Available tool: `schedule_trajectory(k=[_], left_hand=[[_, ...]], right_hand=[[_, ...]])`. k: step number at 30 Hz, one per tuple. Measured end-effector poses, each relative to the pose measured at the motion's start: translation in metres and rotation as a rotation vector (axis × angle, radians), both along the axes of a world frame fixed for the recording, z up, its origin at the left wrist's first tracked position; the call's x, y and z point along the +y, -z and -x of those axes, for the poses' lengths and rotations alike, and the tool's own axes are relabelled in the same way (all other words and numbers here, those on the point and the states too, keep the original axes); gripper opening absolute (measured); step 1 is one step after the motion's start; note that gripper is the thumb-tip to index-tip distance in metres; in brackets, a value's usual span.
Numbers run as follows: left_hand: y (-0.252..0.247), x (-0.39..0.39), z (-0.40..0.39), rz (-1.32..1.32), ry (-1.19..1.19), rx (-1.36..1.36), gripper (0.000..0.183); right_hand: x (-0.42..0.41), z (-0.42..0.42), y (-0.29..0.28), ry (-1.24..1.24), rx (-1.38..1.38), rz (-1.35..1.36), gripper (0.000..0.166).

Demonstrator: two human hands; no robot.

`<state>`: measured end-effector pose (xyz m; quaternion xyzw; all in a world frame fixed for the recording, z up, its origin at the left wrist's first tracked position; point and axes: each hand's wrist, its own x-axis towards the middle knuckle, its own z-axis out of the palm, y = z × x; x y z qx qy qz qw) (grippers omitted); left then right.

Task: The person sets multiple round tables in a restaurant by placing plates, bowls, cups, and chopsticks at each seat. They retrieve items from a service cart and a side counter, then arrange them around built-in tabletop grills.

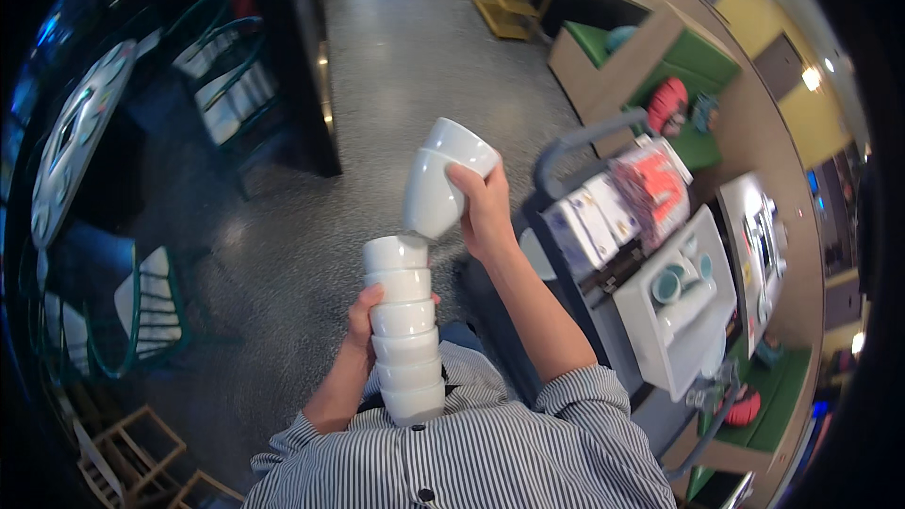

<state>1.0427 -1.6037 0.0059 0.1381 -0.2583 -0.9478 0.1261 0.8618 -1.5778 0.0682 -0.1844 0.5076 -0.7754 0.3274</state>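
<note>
My left hand point(362, 311) grips a tall stack of white ceramic cups point(405, 318), nested in one another and leaning against the front of my striped shirt point(488, 459). My right hand point(486, 206) is closed around two nested white cups point(440, 187), tilted just above the top of that stack. The lower end of the tilted pair overlaps the stack's top cup in view; I cannot tell whether they touch. Most fingers of my left hand are hidden behind the stack.
At my right stands a grey service cart point(509, 311) carrying a white bin point(679, 304) with teal-lined cups, boxes point(592, 223) and a red-printed plastic packet point(650, 187). Green booth seats point(696, 78) line the right side. Chairs point(233, 102) and a set table point(81, 134) stand left.
</note>
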Motion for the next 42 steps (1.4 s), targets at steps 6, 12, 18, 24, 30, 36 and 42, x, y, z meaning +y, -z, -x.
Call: schedule_trajectory(k=[6, 12, 18, 24, 30, 36, 42], left_hand=[[-0.001, -0.056, -0.045, 0.001, -0.223, 0.017, 0.075], [0.012, -0.121, -0.084, -0.004, -0.415, -0.173, 0.077], [0.023, -0.215, -0.09, 0.06, -0.663, -0.288, 0.071], [0.045, -0.318, -0.107, -0.098, -0.921, -0.305, 0.062], [0.045, -0.412, -0.145, -0.182, -1.048, -0.175, 0.054], [0.06, -0.548, -0.208, -0.106, -1.041, -0.108, 0.051], [0.042, -0.684, -0.249, -0.126, -1.04, -0.154, 0.051]], right_hand=[[-0.134, -0.06, 0.036, -0.383, 0.004, -0.203, 0.065], [-0.216, -0.114, 0.056, -0.945, -0.005, -0.279, 0.058], [-0.324, -0.142, 0.065, -1.085, -0.155, -0.316, 0.056], [-0.442, -0.18, 0.085, -1.174, -0.201, -0.333, 0.059], [-0.548, -0.238, 0.111, -1.283, -0.279, -0.449, 0.052], [-0.685, -0.303, 0.113, -1.285, -0.255, -0.425, 0.046], [-0.816, -0.337, 0.094, -1.208, -0.236, -0.357, 0.048]])
